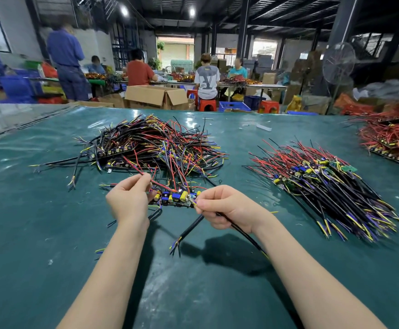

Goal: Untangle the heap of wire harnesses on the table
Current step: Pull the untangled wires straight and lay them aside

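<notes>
- Heap (151,143) lies mid-table (51,210); one strip (174,198) is held just in front of it.
- Red wire (157,182) is pinched by the left hand (128,198); black cable (191,226) and the strip's end are gripped by the right hand (222,207).
- Red wire should be eased out along its run — snags lifted off, not yanked.
- Open box (155,96) beyond the table — contents can't be seen.

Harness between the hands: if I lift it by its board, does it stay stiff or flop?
Probably mixed: the board looks rigid, but its black cable droops from the right hand, so the leads will likely flop. Its red wires, one pinched by the left hand, run into the heap, so lifting may drag neighbours. Likely light: small parts, thin wires.
</notes>
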Demonstrator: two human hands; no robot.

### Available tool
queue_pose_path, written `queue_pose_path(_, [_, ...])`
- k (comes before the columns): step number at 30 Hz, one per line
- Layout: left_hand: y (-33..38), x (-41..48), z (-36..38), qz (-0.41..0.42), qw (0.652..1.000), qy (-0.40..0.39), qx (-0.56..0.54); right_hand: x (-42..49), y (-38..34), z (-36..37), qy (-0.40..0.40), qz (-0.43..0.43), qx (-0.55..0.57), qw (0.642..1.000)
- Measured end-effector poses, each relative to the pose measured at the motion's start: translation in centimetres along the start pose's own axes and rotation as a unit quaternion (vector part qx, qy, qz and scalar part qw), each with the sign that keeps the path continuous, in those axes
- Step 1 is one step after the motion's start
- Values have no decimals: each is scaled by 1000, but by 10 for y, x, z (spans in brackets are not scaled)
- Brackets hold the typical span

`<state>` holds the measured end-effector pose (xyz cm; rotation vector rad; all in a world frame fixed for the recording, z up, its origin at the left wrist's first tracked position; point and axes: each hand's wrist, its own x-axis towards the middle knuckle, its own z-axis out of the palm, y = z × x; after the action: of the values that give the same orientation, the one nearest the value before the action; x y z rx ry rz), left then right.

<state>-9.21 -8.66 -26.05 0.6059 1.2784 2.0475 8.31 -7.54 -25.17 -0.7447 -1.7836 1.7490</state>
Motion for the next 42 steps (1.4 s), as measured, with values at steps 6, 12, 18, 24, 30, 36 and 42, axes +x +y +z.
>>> queue_pose_path(6, [13, 13, -8, -97, 982, 66, -150, 1, 1, -4, 78, -14, -37, 996])
queue_pose_path(12, [18, 15, -12, -211, 950, 59, -223, 4, 7, -4, 110, -25, -58, 992])
queue_pose_path(18, [11, 19, -13, -72, 986, 104, -113, 2, 11, -8, 112, -6, -56, 992])
queue_pose_path(24, [13, 22, -18, -15, 981, 157, -111, 6, 12, -6, 121, -27, 36, 992])
queue_pose_path(30, [17, 21, -20, -187, 920, 89, -332, 11, 18, -1, 163, -57, 84, 981])
queue_pose_path(36, [5, -13, 11, -255, 943, -174, -120, 13, 16, 1, 194, -77, 113, 971])
queue_pose_path(42, [-7, -40, 25, -77, 960, -260, 64, 17, 16, 10, 220, -78, 82, 969])
